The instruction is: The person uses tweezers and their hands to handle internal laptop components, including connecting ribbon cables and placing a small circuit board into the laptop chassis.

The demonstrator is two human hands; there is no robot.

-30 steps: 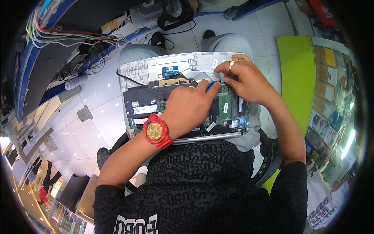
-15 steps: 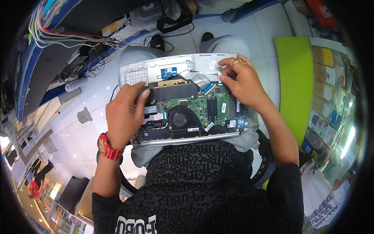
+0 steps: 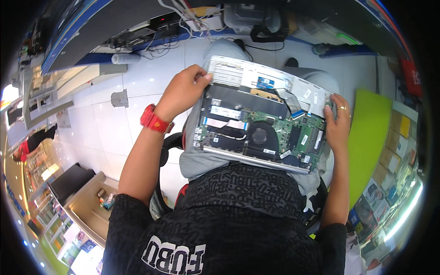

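Observation:
An opened laptop chassis lies across my lap, inner side up, showing a fan, a green circuit board, a blue small board and loose ribbon cables. My left hand pinches the chassis's far left corner. My right hand grips its right edge, thumb on the inner side. A white ribbon crosses the lower left of the internals.
A green seat and glass display case are at the right. An open brown box is at lower left. Wires, devices and a plastic case line the far side. A person is at far left.
My left hand has left the internals for the far left corner. My right hand has shifted onto the right edge. The laptop has turned clockwise, its right end now lower, and the view has swung.

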